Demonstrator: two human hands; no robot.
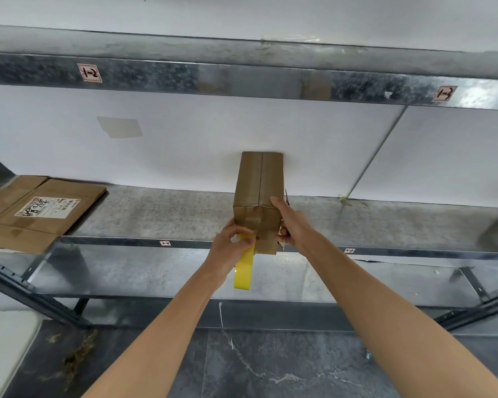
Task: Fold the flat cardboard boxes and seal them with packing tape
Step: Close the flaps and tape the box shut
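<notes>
A small folded cardboard box [258, 191] lies on the metal shelf [156, 216], its long side running away from me and its near end over the shelf's front edge. Clear tape runs along its top seam and down the near end. My left hand [230, 248] grips a roll of yellow packing tape [243, 270] against the lower left of the box's near end. My right hand [292, 222] holds the box's right near corner, index finger stretched along the top edge; a dark thin object shows behind that hand, too hidden to name.
A stack of flat cardboard boxes [38, 214] with a printed label lies at the shelf's left end. An upper shelf beam [242, 79] crosses above. A lower shelf [357, 277] and dark tiled floor [270, 369] are below. A white surface [3, 349] sits at bottom left.
</notes>
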